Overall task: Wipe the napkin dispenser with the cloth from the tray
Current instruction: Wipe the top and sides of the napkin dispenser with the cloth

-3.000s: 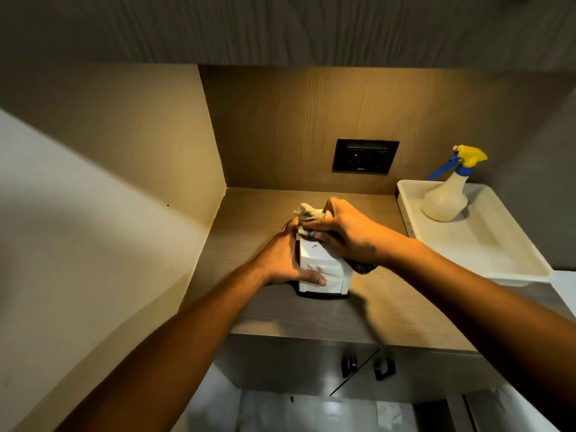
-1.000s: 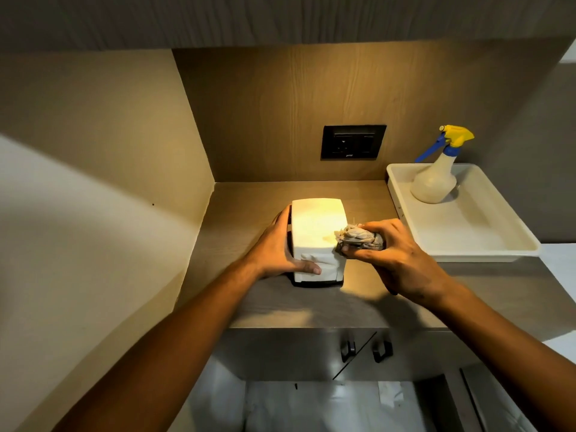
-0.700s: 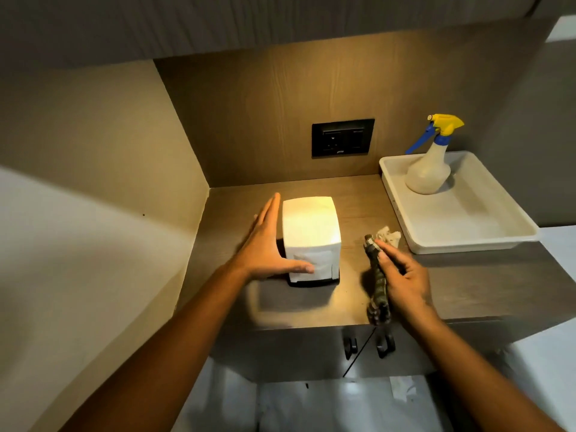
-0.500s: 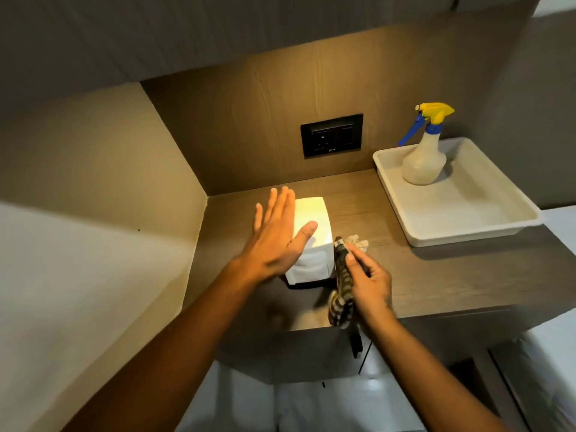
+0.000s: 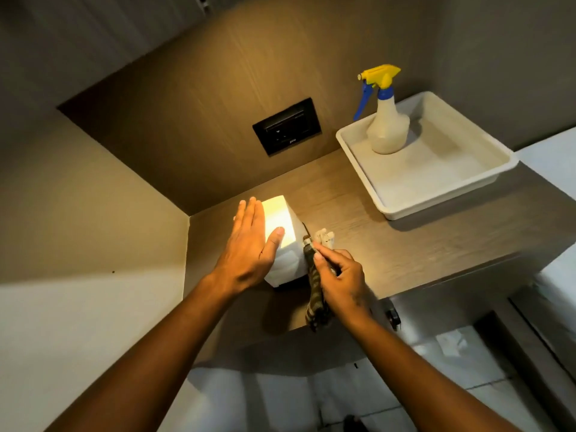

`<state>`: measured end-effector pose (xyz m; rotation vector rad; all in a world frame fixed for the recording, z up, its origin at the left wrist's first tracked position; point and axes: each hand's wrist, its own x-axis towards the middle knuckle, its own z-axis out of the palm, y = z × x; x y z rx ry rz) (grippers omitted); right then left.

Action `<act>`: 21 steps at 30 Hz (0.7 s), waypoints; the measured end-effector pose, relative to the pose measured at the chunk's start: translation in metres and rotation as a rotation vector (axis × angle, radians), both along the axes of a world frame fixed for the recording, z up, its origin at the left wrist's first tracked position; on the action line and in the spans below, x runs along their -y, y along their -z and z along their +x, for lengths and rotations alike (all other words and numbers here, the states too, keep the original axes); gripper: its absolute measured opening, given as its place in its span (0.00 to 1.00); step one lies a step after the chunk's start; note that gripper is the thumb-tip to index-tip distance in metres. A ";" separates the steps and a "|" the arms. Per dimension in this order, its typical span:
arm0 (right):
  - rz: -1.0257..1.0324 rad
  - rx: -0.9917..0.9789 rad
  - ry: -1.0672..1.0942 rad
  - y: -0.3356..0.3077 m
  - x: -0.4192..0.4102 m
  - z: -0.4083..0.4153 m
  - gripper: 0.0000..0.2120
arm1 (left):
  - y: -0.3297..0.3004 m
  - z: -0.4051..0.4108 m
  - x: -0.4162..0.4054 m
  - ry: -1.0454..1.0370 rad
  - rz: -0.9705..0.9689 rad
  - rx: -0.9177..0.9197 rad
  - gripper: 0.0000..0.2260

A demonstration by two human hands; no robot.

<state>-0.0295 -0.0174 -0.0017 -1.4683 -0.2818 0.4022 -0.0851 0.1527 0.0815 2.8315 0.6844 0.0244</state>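
1. The white box-shaped napkin dispenser (image 5: 282,241) stands on the wooden counter (image 5: 389,244).
2. The left hand (image 5: 249,247) lies flat and open against its left side.
3. The right hand (image 5: 338,282) grips the striped grey cloth (image 5: 314,291) against the dispenser's right side.

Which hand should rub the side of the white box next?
The right hand, probably. It already holds the cloth and sits against the right side of the napkin box. The left hand is open and flat over the box's left side, with no cloth, so it suits steadying.
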 end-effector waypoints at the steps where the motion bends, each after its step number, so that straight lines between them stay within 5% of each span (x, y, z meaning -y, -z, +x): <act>1: 0.037 0.046 0.005 -0.004 -0.001 -0.001 0.12 | 0.000 0.000 0.000 0.000 0.000 -0.003 0.39; 4: 0.029 0.168 0.031 -0.018 -0.020 0.019 0.13 | -0.001 0.000 -0.001 0.004 0.000 -0.016 0.40; 8: -0.094 -0.004 -0.018 -0.013 -0.022 0.034 0.13 | -0.002 0.000 0.001 0.007 0.014 -0.015 0.39; 13: 0.006 0.162 0.012 -0.019 -0.019 0.023 0.13 | 0.001 0.002 0.000 -0.002 0.016 0.003 0.39; 21: -0.138 -0.063 -0.057 -0.023 -0.040 0.050 0.10 | 0.004 0.002 -0.003 0.007 0.027 0.014 0.39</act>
